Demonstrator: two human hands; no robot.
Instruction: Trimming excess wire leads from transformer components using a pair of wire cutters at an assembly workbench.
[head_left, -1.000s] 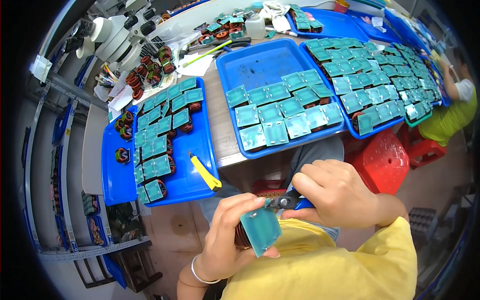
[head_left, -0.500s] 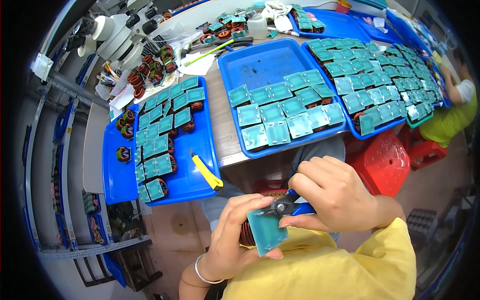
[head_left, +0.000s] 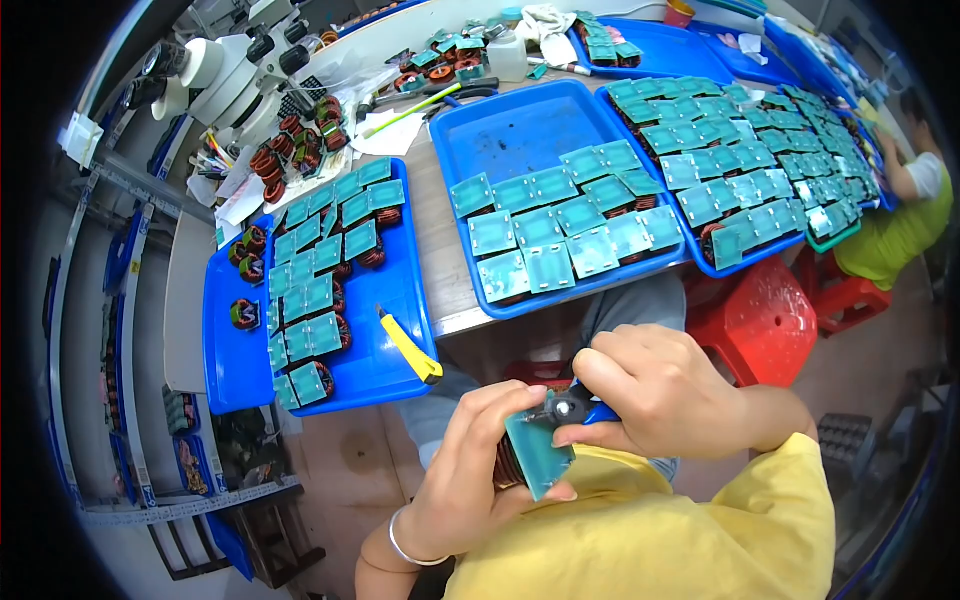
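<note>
My left hand [head_left: 470,480] grips a wound copper coil with a square teal board [head_left: 538,455] on top, held low over my lap. My right hand [head_left: 660,395] holds blue-handled cutters [head_left: 575,410], whose dark jaws touch the upper edge of that board. A blue tray [head_left: 235,365] at my left carries several teal-topped coils and a yellow utility knife [head_left: 408,345]. The blue tray [head_left: 500,130] straight ahead has more of the same parts in rows.
Further blue trays [head_left: 700,265] packed with teal boards run off to the right. A white microscope [head_left: 235,60], loose coils and papers crowd the far left of the bench. A red stool [head_left: 760,320] stands at my right. Another person in green [head_left: 905,220] sits at the far right.
The coil and board have tilted and dropped slightly in my left hand, and the cutters have shifted along the board's top edge. Everything on the bench stays put.
</note>
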